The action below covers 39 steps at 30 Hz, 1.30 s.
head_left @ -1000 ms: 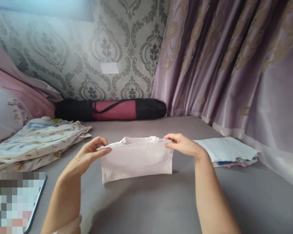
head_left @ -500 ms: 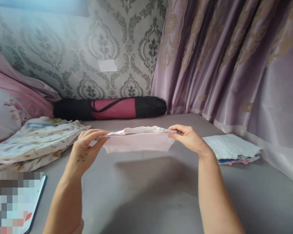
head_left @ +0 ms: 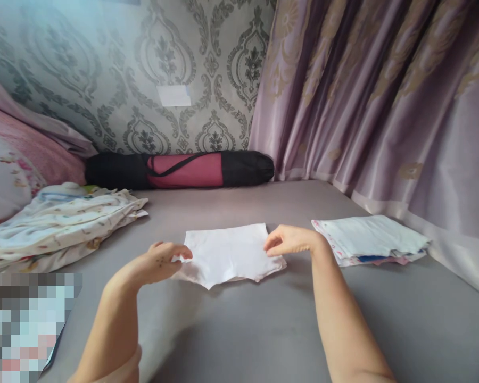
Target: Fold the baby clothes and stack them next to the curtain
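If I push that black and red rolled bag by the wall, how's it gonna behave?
The bag looks long and rounded, so it may roll a little. Its sides hold a smooth tube shape, suggesting fairly firm filling. The loose strap across it might hinder rolling slightly.

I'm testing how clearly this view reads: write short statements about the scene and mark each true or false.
1. The white cloth lies on the grey sheet. True.
2. The black and pink bag lies by the patterned wall. True.
3. The left hand grips the black and pink bag. False: the left hand is at the left side of the white cloth.
4. The right hand is by the white cloth's right side. True.
5. The folded stack sits left of the white cloth. False: it sits to the right.
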Each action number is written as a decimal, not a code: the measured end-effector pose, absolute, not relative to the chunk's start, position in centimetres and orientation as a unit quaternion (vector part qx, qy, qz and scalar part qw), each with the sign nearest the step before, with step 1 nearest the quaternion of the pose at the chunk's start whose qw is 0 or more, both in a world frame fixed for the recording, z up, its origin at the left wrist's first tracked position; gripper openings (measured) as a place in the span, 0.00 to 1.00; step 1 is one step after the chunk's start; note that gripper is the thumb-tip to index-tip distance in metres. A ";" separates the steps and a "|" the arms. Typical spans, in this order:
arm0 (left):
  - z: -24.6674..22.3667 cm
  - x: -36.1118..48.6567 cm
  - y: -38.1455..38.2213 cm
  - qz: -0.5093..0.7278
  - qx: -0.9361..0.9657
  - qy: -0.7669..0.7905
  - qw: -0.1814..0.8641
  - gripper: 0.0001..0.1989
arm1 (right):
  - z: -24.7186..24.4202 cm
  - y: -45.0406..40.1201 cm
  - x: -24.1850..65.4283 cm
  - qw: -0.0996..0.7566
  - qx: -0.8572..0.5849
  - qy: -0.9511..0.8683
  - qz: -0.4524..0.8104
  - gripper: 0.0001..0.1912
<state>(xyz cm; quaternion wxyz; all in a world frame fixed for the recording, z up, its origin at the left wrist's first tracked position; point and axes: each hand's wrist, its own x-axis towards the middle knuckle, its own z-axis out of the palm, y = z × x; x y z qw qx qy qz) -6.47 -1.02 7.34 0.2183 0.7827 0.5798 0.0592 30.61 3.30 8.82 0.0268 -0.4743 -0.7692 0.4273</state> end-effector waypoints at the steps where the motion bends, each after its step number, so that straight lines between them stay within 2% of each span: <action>1: 7.4 -6.6 -1.0 0.071 0.782 0.581 0.212 0.19 | 9.0 3.3 30.7 0.044 -0.478 -0.773 0.415 0.15; 7: 7.4 -4.9 -0.4 0.111 0.800 0.566 0.164 0.18 | 8.3 3.9 29.9 0.128 -0.579 -0.774 0.222 0.18; 9: 6.4 -3.0 0.0 0.108 0.806 0.563 0.146 0.18 | 7.7 4.0 28.9 0.114 -0.586 -0.776 0.203 0.22; 14: 2.2 1.9 0.9 0.075 0.816 0.563 0.110 0.21 | 5.4 4.1 26.0 0.015 -0.581 -0.782 0.225 0.33; 18: -0.4 2.8 1.3 0.087 0.775 0.626 0.022 0.25 | 2.9 4.2 23.9 0.030 -0.652 -0.730 0.202 0.41; 21: -1.2 2.2 1.4 0.080 0.755 0.650 0.007 0.28 | 1.0 4.1 23.1 0.035 -0.679 -0.714 0.168 0.43; 26: -1.1 1.6 1.7 0.071 0.737 0.672 0.027 0.31 | -0.5 3.6 23.1 0.071 -0.684 -0.719 0.104 0.39; 31: -0.8 1.3 1.9 0.084 0.737 0.666 0.079 0.31 | -0.1 3.6 23.3 0.081 -0.682 -0.720 0.104 0.38; 35: -0.5 0.6 2.3 0.157 0.725 0.654 0.147 0.24 | 1.1 3.2 23.0 0.051 -0.666 -0.736 0.116 0.36; 39: 0.1 -0.2 2.7 0.267 0.687 0.641 0.214 0.20 | 1.5 2.1 21.6 0.066 -0.578 -0.810 0.077 0.32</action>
